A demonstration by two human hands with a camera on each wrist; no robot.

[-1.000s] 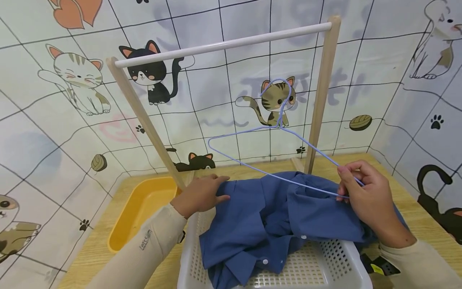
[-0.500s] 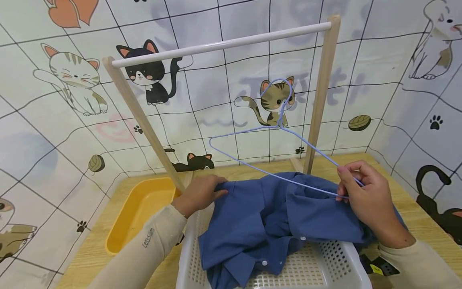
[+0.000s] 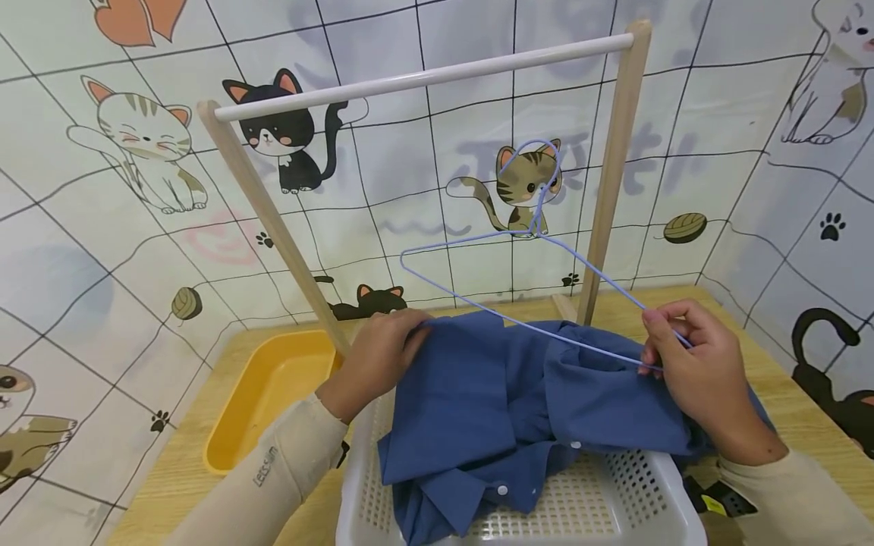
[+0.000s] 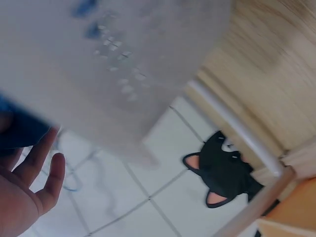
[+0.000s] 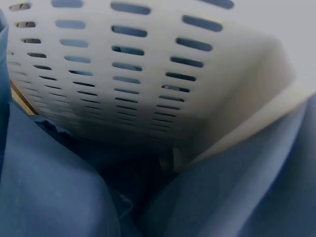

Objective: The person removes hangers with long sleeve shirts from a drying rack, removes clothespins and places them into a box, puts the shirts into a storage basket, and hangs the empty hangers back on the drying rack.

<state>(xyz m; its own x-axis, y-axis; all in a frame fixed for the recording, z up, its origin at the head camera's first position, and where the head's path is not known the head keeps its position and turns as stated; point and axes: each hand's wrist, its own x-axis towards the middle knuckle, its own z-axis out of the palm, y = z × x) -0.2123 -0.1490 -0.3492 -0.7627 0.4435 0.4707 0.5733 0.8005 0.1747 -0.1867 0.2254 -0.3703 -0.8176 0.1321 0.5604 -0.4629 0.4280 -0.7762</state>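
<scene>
A blue shirt (image 3: 454, 387) with white buttons lies rumpled over a white perforated basket (image 3: 350, 485). At its upper left edge my left hand (image 3: 375, 353) pinches the cloth and holds it slightly raised. In the left wrist view, that hand (image 4: 24, 192) shows at the lower left with blue cloth by its fingers. My right hand (image 3: 703, 371) grips one end of a light-blue wire hanger (image 3: 471, 305), whose hook points up above the shirt. The right wrist view shows only blue cloth (image 5: 49, 182) and the basket's slotted wall (image 5: 148, 64); the hand is hidden there.
A small rack with a white rail (image 3: 423, 78) and wooden posts (image 3: 611, 174) stands behind the basket. To the left, a yellow tray (image 3: 235, 409) sits on the wooden table (image 3: 171, 485). A cat-patterned wall covering (image 3: 403, 189) closes off the back and sides.
My left hand has closed its fingers on the shirt's left edge and lifted it a little, smoothing the cloth below. My right hand and the hanger have stayed nearly still.
</scene>
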